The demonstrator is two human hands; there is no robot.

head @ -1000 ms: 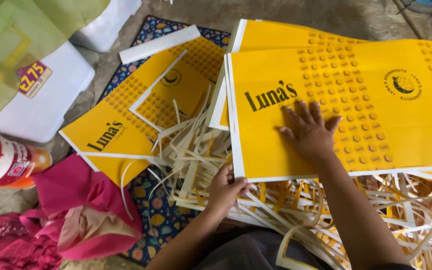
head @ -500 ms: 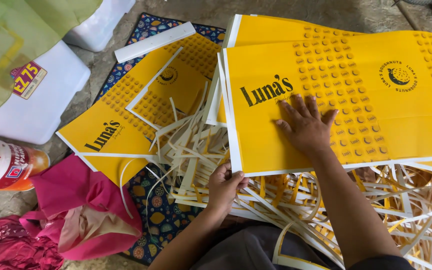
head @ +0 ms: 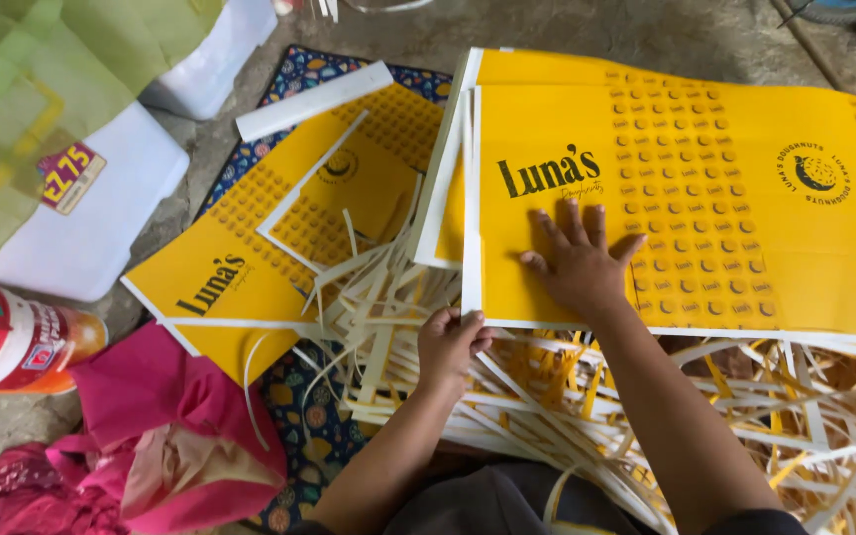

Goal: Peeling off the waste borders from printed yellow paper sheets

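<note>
A stack of large yellow printed sheets (head: 745,178) lies flat in front of me, black lettering and a dotted pattern on top. My right hand (head: 579,260) presses flat on the top sheet near its lower left part, fingers spread. My left hand (head: 451,344) pinches the lower left corner of that stack, fingers curled around the sheet edge. Under and around both hands lies a heap of white and yellow paper strips (head: 567,396).
More yellow printed sheets (head: 240,267) lie to the left on a patterned mat (head: 299,406). A white strip bundle (head: 314,99), white sheets (head: 91,228), green paper (head: 42,89), a red and white plastic container (head: 12,342) and pink cloth (head: 151,426) sit at left on the concrete floor.
My view has shifted, so the yellow stack sits further right in frame. My left hand has moved up from the strips to grip the stack's corner. My right hand stays flat on the top sheet.
</note>
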